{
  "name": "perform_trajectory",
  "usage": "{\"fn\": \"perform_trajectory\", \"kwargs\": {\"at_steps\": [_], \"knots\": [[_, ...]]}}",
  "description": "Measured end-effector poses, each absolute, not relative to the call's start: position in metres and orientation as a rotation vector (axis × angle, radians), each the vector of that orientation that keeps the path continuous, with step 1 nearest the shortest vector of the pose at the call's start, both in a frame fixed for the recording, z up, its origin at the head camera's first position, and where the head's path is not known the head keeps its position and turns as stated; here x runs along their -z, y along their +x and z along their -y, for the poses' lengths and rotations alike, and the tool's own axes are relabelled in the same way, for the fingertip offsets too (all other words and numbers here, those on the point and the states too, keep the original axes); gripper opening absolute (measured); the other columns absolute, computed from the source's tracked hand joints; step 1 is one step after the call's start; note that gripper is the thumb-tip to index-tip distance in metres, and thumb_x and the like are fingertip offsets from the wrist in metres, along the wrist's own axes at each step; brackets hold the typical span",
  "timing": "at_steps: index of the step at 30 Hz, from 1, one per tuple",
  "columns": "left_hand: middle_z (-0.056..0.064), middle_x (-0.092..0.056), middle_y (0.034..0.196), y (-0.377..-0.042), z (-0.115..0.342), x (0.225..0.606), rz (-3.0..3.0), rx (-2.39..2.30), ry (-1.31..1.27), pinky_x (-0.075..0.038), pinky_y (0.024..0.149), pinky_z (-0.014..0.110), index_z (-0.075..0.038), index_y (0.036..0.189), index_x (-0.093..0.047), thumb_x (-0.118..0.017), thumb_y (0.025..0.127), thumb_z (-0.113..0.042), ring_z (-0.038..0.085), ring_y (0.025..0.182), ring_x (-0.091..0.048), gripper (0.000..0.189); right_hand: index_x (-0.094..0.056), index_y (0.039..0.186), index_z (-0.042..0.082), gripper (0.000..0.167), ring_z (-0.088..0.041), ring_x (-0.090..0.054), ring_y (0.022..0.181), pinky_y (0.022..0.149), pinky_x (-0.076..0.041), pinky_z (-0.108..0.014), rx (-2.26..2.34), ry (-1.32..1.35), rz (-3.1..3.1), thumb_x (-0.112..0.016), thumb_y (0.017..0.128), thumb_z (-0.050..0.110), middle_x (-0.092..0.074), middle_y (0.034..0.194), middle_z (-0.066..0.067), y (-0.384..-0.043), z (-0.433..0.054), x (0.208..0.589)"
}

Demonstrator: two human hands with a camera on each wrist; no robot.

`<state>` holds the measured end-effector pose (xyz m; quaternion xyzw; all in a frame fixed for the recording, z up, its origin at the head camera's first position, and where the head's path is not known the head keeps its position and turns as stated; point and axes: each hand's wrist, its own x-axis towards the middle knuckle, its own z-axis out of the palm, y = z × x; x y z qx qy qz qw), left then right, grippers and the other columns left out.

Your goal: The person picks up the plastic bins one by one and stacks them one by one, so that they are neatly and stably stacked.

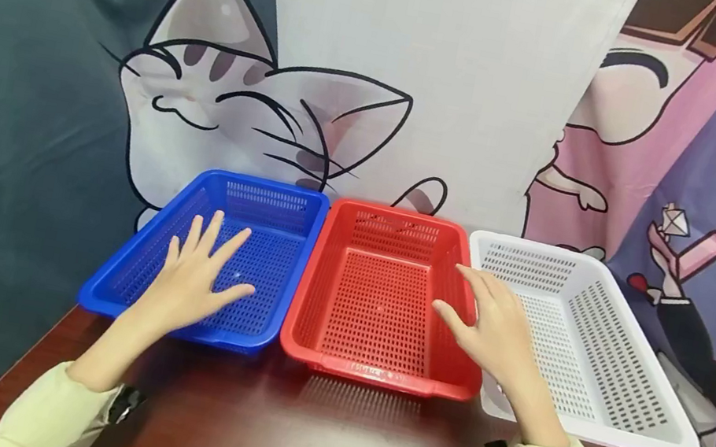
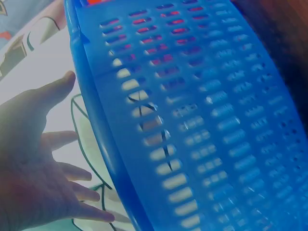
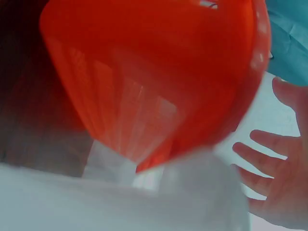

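Note:
Three plastic baskets with slotted walls stand side by side on the table. My left hand (image 1: 192,282) hovers above the blue basket (image 1: 304,262), its fingers spread and holding nothing. In the left wrist view the fingers show beside the blue basket's rim (image 2: 103,149). Over the border between the red basket (image 1: 379,307) and the white basket (image 1: 594,353) hangs my right hand (image 1: 494,323), fingers extended and nothing held. The right wrist view has the right hand (image 3: 284,168) off to the side of the red basket's corner (image 3: 144,72). No objects show inside the baskets.
A dark red-brown wooden table (image 1: 320,440) carries the baskets. Behind them hangs a cloth backdrop (image 1: 442,71) with a cartoon cat and other figures, which also runs along both sides. Light-coloured sleeves (image 1: 51,413) cover both forearms.

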<state>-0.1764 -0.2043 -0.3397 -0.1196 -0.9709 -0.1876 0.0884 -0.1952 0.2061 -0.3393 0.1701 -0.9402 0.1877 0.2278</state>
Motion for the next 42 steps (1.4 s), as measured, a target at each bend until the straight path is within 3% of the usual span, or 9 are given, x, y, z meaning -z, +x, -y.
{"fn": "perform_trajectory", "kwargs": {"at_steps": [4, 16, 24, 29, 35, 42], "knots": [[0.032, -0.014, 0.159, -0.176, 0.214, 0.337, 2.831, 0.593, -0.316, -0.012, 0.107, 0.079, -0.01, 0.153, -0.03, -0.066, 0.089, -0.043, 0.057, 0.144, -0.009, 0.08, -0.058, 0.131, 0.008, 0.058, -0.036, -0.06, 0.115, 0.096, -0.049, -0.055, -0.556, 0.492, 2.525, -0.074, 0.083, 0.037, -0.065, 0.126, -0.016, -0.198, -0.194, 0.339], [0.036, -0.047, 0.138, -0.17, 0.254, 0.346, 2.649, 0.538, -0.227, -0.036, 0.1, 0.071, 0.003, 0.132, -0.054, -0.07, 0.088, -0.027, 0.056, 0.125, -0.044, 0.055, -0.058, 0.133, 0.009, 0.058, -0.032, -0.059, 0.12, 0.099, -0.049, -0.051, -0.645, 0.582, 2.602, -0.069, 0.087, 0.041, -0.064, 0.129, -0.013, -0.199, -0.161, 0.343], [0.036, -0.048, 0.136, -0.168, 0.283, 0.352, 2.738, 0.55, -0.048, -0.039, 0.095, 0.071, 0.004, 0.132, -0.053, -0.066, 0.091, -0.033, 0.055, 0.123, -0.046, 0.057, -0.061, 0.13, 0.011, 0.051, -0.028, -0.057, 0.124, 0.099, -0.05, -0.049, -0.692, 0.657, 2.591, -0.069, 0.088, 0.038, -0.064, 0.13, -0.009, -0.199, -0.136, 0.34], [0.038, -0.045, 0.137, -0.172, 0.307, 0.359, 2.797, 0.652, 0.051, -0.038, 0.094, 0.072, 0.008, 0.138, -0.044, -0.06, 0.095, -0.04, 0.056, 0.124, -0.043, 0.066, -0.062, 0.13, 0.013, 0.048, -0.027, -0.059, 0.123, 0.096, -0.052, -0.048, -0.707, 0.712, 2.577, -0.067, 0.089, 0.039, -0.065, 0.129, -0.008, -0.201, -0.119, 0.338], [0.044, -0.042, 0.133, -0.18, 0.329, 0.366, 2.833, 0.824, 0.024, -0.036, 0.098, 0.07, 0.016, 0.143, -0.027, -0.057, 0.097, -0.035, 0.058, 0.12, -0.044, 0.075, -0.062, 0.13, 0.016, 0.045, -0.024, -0.06, 0.122, 0.1, -0.051, -0.045, -0.764, 0.772, 2.576, -0.065, 0.091, 0.039, -0.066, 0.128, -0.005, -0.201, -0.1, 0.336], [0.045, -0.041, 0.134, -0.179, 0.337, 0.379, 2.885, 0.838, 0.004, -0.04, 0.095, 0.069, 0.012, 0.143, -0.03, -0.057, 0.097, -0.024, 0.06, 0.118, -0.046, 0.064, -0.064, 0.126, 0.016, 0.04, -0.024, -0.06, 0.123, 0.101, -0.051, -0.044, -0.79, 0.807, 2.615, -0.065, 0.092, 0.036, -0.066, 0.128, -0.005, -0.196, -0.083, 0.341]]}}
